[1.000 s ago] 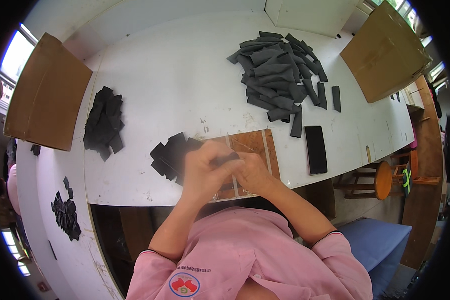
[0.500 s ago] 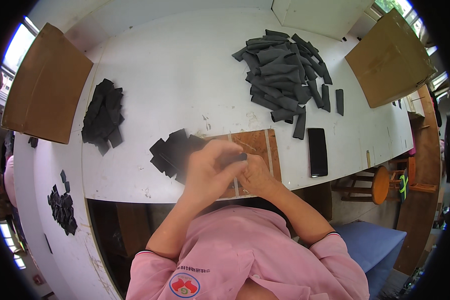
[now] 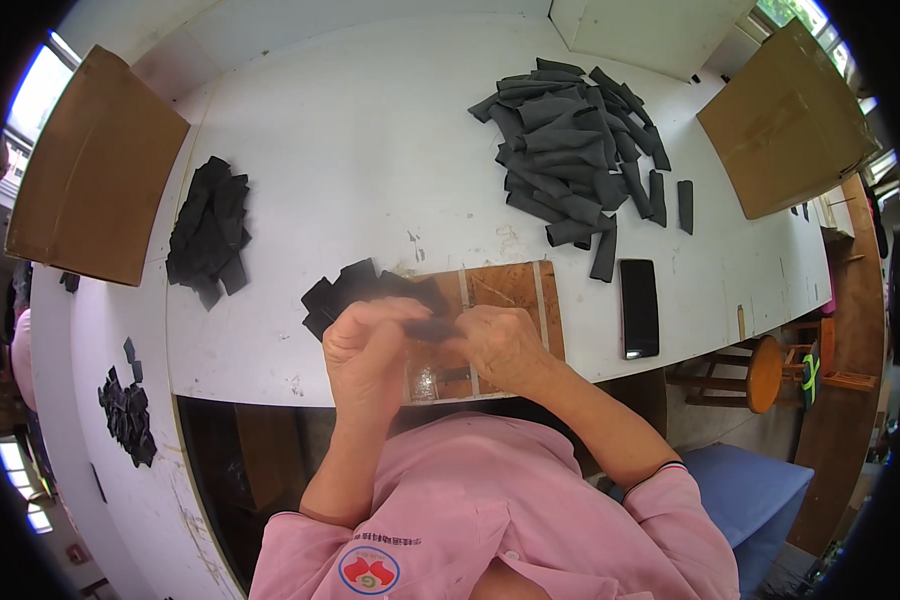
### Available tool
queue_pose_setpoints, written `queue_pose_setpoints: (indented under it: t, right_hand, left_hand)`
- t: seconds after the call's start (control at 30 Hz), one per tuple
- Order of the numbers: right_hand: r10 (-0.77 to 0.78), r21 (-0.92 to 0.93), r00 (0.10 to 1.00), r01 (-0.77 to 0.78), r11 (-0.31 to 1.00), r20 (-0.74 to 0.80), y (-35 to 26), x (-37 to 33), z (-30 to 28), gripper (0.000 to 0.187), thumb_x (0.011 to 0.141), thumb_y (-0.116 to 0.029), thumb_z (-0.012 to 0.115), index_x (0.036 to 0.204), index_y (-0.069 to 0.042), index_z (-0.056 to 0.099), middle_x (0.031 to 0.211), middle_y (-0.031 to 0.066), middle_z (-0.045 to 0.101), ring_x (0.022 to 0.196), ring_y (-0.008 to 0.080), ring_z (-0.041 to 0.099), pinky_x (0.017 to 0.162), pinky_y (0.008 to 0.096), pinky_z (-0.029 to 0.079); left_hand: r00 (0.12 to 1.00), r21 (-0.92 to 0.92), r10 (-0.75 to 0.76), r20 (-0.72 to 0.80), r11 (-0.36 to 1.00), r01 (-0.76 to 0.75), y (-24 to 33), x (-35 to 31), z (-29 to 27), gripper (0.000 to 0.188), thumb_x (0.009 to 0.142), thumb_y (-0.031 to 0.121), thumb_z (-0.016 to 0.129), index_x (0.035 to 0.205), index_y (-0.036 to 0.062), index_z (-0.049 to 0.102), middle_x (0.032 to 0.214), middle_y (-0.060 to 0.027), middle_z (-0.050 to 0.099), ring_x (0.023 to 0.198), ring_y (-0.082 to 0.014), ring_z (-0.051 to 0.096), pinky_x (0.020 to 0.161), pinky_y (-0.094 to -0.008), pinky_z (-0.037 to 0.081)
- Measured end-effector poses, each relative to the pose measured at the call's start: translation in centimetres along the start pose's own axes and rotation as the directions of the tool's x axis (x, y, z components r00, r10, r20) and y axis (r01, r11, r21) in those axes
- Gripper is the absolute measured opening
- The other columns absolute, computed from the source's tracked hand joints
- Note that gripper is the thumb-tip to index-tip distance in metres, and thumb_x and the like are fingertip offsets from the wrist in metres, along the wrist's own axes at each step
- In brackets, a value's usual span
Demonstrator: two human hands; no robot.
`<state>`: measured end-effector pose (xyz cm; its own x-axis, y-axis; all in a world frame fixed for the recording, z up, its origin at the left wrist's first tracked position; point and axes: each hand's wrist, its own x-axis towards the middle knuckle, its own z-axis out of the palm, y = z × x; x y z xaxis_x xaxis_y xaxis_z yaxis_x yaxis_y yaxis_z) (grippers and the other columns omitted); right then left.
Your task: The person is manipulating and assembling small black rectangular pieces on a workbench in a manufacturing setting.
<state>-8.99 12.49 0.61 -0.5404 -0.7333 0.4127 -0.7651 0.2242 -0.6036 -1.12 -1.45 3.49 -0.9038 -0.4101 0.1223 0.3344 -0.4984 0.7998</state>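
Observation:
Between my two hands is a small dark fabric piece (image 3: 432, 329), smeared by motion. My left hand (image 3: 368, 335) pinches its left end, and the fingers of my right hand (image 3: 505, 345) are closed on its right end. Both hands are over a brown board (image 3: 515, 285) with pale strips, at the table's near edge. Just beyond my left hand lies a pile of flat black fabric pieces (image 3: 355, 283), partly covered by that hand. Farther off to the right is a large heap of dark grey fabric tubes (image 3: 565, 140).
A black phone (image 3: 639, 308) lies right of the board. Another black fabric pile (image 3: 208, 230) sits at the left, with small dark scraps (image 3: 127, 420) on the side table. Cardboard boxes stand at left (image 3: 100, 170) and right (image 3: 785, 120). A wooden stool (image 3: 763, 374) is beyond the edge.
My hands, close together before, have moved apart. The left one shifted left, and the dark piece now stretches between them.

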Motion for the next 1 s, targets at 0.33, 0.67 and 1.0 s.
queue_pose_setpoints:
  t: [0.33,0.67,1.0]
  right_hand:
    - [-0.014,0.101,0.998,0.008,0.995,0.057,0.0,0.1,-0.5,0.021,0.072,-0.021,0.063,0.063,-0.005,0.052,0.057,0.0088,0.052,0.053,0.0256,0.054,0.047,0.0338,0.042]
    - [0.539,0.604,0.842,-0.444,0.662,0.028,3.4,2.6,-3.0,0.037,0.088,-0.028,0.042,0.073,0.003,0.054,0.052,0.0017,0.048,0.048,0.0074,0.043,0.046,0.0219,0.035]
    - [0.491,0.413,0.861,-0.499,0.762,0.134,-3.3,-4.2,0.8,0.026,0.081,-0.024,0.057,0.081,0.001,0.056,0.063,0.0077,0.055,0.056,0.0165,0.055,0.054,0.0299,0.043]
  left_hand:
    - [1.000,0.264,-0.004,0.000,0.965,0.004,0.1,1.0,0.0,0.006,0.080,0.004,0.053,0.078,-0.0011,0.056,0.080,-0.0094,0.059,0.078,-0.0159,0.053,0.075,-0.0289,0.041]
    - [0.996,0.993,-0.065,0.065,-0.096,-0.071,-6.8,3.3,-6.1,0.029,0.066,0.012,0.067,0.091,0.0024,0.057,0.088,-0.0127,0.053,0.086,-0.0312,0.047,0.075,-0.0388,0.039]
    - [0.871,0.446,0.217,-0.440,0.895,0.003,-1.5,1.6,-4.2,0.004,0.083,0.005,0.052,0.081,0.0038,0.049,0.076,-0.0020,0.055,0.063,-0.0073,0.047,0.058,-0.0209,0.039]
